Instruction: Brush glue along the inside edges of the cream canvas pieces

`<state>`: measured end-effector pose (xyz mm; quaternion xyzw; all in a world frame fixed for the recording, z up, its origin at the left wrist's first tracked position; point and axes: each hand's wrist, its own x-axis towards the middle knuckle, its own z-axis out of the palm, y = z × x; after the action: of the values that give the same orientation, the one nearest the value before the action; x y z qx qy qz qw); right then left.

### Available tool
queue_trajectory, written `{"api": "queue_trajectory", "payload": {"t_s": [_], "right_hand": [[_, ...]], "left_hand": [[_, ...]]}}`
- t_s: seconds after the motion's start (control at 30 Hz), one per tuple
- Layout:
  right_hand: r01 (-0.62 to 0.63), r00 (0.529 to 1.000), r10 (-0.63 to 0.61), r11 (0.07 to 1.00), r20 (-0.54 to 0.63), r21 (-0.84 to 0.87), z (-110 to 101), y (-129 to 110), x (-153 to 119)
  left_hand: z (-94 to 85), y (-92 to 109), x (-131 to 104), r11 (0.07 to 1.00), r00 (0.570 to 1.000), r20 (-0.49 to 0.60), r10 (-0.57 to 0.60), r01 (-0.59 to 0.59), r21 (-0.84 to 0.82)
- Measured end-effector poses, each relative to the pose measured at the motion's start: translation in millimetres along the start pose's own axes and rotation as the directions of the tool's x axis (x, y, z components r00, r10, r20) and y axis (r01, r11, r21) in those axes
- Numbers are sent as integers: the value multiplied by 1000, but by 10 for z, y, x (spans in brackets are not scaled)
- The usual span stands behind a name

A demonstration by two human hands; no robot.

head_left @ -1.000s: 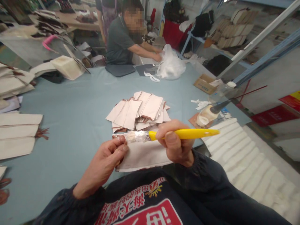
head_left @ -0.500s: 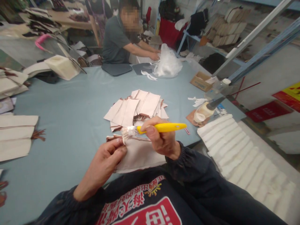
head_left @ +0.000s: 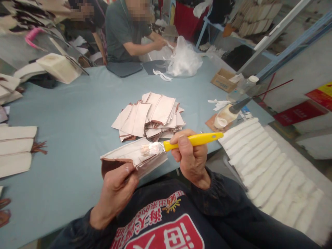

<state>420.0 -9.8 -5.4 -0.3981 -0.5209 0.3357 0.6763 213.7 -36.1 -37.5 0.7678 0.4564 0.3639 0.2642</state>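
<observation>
My left hand pinches the near edge of a pale fabric piece with brown edging, tilted above the table's front edge. In my right hand is a brush with a yellow handle, its bristles coated in white paste and lying against the piece's pale surface. Just beyond, a loose pile of similar pale pieces with brown edges lies on the blue-green table.
At the right stand a paste container, a clear bottle and a small cardboard box. White padded strips lie lower right. Across the table a person handles a plastic bag. More pale pieces lie left.
The held piece has been tilted and opened out, showing its brown inner side. My right hand and the brush have moved right. The view has shifted slightly.
</observation>
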Motion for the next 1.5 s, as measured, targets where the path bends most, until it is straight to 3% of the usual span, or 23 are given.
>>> {"api": "queue_trajectory", "payload": {"t_s": [0.13, 0.3, 0.4, 0.47, 0.63, 0.8, 0.97, 1.03, 1.1, 1.27, 1.4, 1.5], "right_hand": [[-18, 999, 21, 998, 47, -61, -63, -1, -102], [192, 941, -98, 943, 324, -272, -97, -87, -233], [227, 920, -133, 947, 368, -227, -108, -83, -275], [191, 929, -119, 965, 350, -179, -137, -43, -260], [28, 986, -8, 992, 168, -120, -218, 44, -166], [66, 939, -21, 990, 344, -121, -150, 45, -162], [-118, 974, 111, 993, 198, 26, -23, 149, -177], [-152, 964, 137, 987, 227, 49, 8, 184, -171], [-179, 952, 159, 982, 261, 56, 8, 210, -147], [-226, 961, 226, 974, 159, -14, -14, 274, -81], [-282, 925, 280, 959, 258, -28, 103, 262, -130], [-249, 956, 246, 968, 161, -1, 133, 261, -70]], "left_hand": [[136, -79, -67, 984, 984, -56, 168, -164, 74], [214, -80, -47, 966, 972, -63, 227, -216, 145], [230, -62, -30, 970, 970, -62, 233, -228, 86], [235, -48, -18, 977, 976, -68, 208, -204, 59], [241, -25, 19, 983, 982, -75, 174, -169, 69], [219, -76, 60, 963, 963, -72, 259, -253, 89], [165, -146, 108, 959, 958, -79, 277, -270, 89], [146, -183, 120, 959, 958, -71, 277, -270, 92], [134, -221, 127, 957, 956, -72, 283, -277, 82], [115, -314, 136, 957, 954, -111, 279, -267, 111], [73, -388, 166, 939, 945, -55, 323, -312, 140], [46, -399, 192, 950, 952, -63, 298, -290, 118]]}}
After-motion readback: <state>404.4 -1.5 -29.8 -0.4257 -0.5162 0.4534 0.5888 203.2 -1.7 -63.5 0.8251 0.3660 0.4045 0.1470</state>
